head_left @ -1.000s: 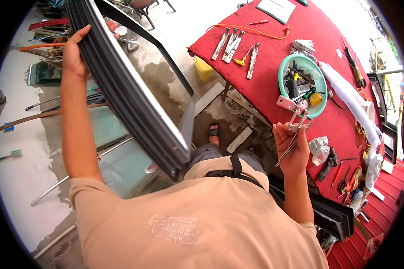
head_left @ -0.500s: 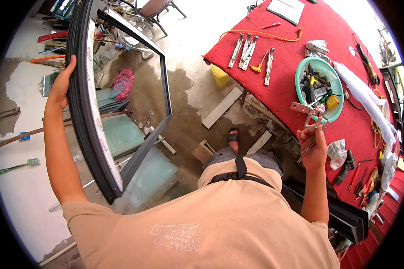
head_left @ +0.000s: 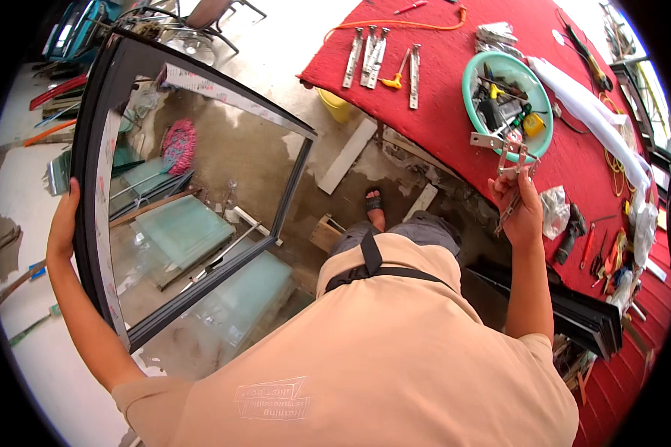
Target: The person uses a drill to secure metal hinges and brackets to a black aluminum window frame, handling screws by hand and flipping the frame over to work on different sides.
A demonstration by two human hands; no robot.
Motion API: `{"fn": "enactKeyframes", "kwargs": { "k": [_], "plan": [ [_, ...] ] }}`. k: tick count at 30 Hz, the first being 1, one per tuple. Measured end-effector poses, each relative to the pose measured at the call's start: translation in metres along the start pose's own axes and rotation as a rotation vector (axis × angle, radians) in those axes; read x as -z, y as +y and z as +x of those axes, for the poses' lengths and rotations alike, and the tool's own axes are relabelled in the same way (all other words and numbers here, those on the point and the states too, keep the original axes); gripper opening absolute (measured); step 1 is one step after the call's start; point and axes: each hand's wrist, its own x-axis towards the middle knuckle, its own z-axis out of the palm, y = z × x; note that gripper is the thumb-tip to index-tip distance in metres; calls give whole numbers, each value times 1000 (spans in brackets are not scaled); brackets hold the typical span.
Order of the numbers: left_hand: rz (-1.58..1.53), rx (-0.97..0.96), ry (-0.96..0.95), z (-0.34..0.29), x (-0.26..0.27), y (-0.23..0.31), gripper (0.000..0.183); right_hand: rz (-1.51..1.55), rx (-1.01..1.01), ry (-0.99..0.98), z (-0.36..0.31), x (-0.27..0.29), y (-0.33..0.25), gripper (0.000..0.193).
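My left hand [head_left: 65, 220] grips the outer edge of a dark window frame [head_left: 216, 268], which stands tilted on my left. Its opening holds no visible pane of its own; the floor shows through it. Over the near edge of the red-covered table, my right hand [head_left: 517, 203] is closed around a folding metal window hinge [head_left: 508, 153]. The hinge's linked arms stick up past my fingers, in front of a green basin's rim. Similar metal hinges [head_left: 369, 58] lie on the table beside a yellow-handled hex key [head_left: 393, 80].
The green basin [head_left: 470, 104] holds hand tools and a yellow tape measure [head_left: 533, 124]. A power tool [head_left: 572, 235] and plastic bags lie on the red table [head_left: 440, 67]. Glass sheets [head_left: 183, 231] and a pink mop head [head_left: 178, 147] are on the left. Dark profiles [head_left: 566, 313] sit at right.
The window frame has swung round so its opening faces me more, and my left hand has moved with it. My right hand keeps the hinge. The whole view has shifted slightly.
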Motion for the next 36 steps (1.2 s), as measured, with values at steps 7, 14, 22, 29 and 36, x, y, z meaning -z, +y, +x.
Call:
{"fn": "enactKeyframes", "kwargs": {
  "k": [7, 14, 22, 29, 36],
  "plan": [
    [384, -295, -58, -38, 1, -55, 81, 76, -3, 18, 3, 27, 1, 34],
    [504, -485, -420, -86, -104, 42, 86, 120, -5, -16, 3, 38, 2, 35],
    [471, -480, -795, -132, -244, 180, 58, 121, 6, 9, -42, 76, -20, 35],
    [845, -693, -808, -164, -330, 242, 51, 297, -104, 75, -114, 122, -8, 34],
    [959, -781, -880, -170, -384, 281, 55, 290, -226, 132, -176, 131, 27, 48]
  ]
}}
